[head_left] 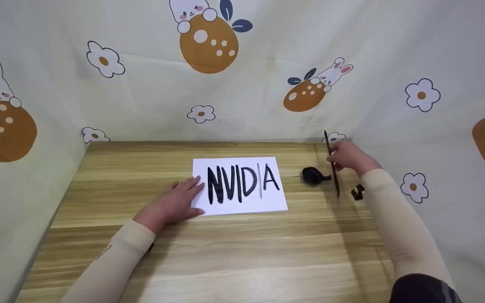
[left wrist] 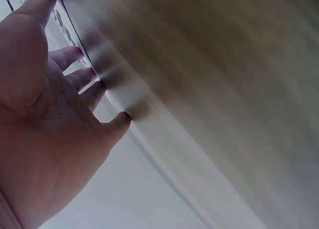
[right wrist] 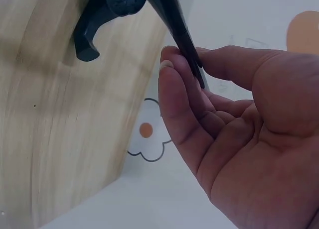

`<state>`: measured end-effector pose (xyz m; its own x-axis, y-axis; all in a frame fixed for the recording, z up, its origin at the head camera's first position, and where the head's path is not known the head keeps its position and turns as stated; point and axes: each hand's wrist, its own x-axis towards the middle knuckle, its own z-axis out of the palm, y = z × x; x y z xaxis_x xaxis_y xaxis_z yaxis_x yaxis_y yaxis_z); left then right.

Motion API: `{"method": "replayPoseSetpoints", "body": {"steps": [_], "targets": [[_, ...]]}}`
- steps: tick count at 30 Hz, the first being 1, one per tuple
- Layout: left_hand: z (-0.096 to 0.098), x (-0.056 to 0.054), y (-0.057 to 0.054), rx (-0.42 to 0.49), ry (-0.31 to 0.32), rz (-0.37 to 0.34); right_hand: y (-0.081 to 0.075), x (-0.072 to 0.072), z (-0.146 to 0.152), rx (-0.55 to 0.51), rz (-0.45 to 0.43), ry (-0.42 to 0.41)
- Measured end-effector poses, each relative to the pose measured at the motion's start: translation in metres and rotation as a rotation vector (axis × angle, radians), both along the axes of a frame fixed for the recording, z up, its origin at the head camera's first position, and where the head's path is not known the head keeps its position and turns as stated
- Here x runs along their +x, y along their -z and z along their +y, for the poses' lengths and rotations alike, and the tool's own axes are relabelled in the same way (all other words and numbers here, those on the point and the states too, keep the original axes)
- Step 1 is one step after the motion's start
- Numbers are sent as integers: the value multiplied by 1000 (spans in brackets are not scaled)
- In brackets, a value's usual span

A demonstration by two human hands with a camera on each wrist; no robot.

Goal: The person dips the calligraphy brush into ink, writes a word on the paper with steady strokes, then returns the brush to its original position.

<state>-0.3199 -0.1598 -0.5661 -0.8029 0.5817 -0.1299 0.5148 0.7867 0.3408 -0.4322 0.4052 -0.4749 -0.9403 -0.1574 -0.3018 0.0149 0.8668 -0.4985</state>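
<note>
A white sheet of paper (head_left: 242, 208) lies on the wooden table, with "NVIDIA" in black strokes; the second "I" is thinner and greyer than the other letters. My left hand (head_left: 177, 202) rests on the sheet's left edge with fingers spread. In the left wrist view, the fingertips (left wrist: 124, 117) touch down along that edge. Between thumb and fingers, my right hand (head_left: 350, 156) pinches a dark, slim brush (head_left: 334, 172), held nearly upright with its lower end down. Just left of the brush sits a small black dish with a short handle (head_left: 311, 176), its inside hidden.
The wooden table (head_left: 242, 261) meets a patterned cloth (head_left: 150, 97) at the back and sides. A small dark object (head_left: 357, 192) shows beside my right sleeve; its kind is unclear. My right hand is near the table's back right corner, close to the cloth.
</note>
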Motion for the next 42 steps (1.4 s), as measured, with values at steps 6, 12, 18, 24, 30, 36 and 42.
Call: {"method": "replayPoseSetpoints", "body": {"steps": [6, 12, 18, 24, 30, 36, 42], "targets": [[0, 0, 0, -12, -2, 6, 13, -7, 0, 9, 8, 28], [0, -1, 1, -11, 0, 17, 25, -8, -1, 56, 2, 42], [1, -1, 0, -4, 2, 8, 38, -12, -1, 84, -6, 61], [1, -1, -1, -7, 1, 5, 51, -15, 2, 126, 8, 78], [0, -1, 0, -10, 1, 8, 59, -17, 3, 127, -13, 117], [0, -1, 0, -13, -4, 5, 61, -16, 0, 102, 0, 141], [0, 0, -1, -13, -9, -10, 65, -17, 0, 93, 17, 151]]}}
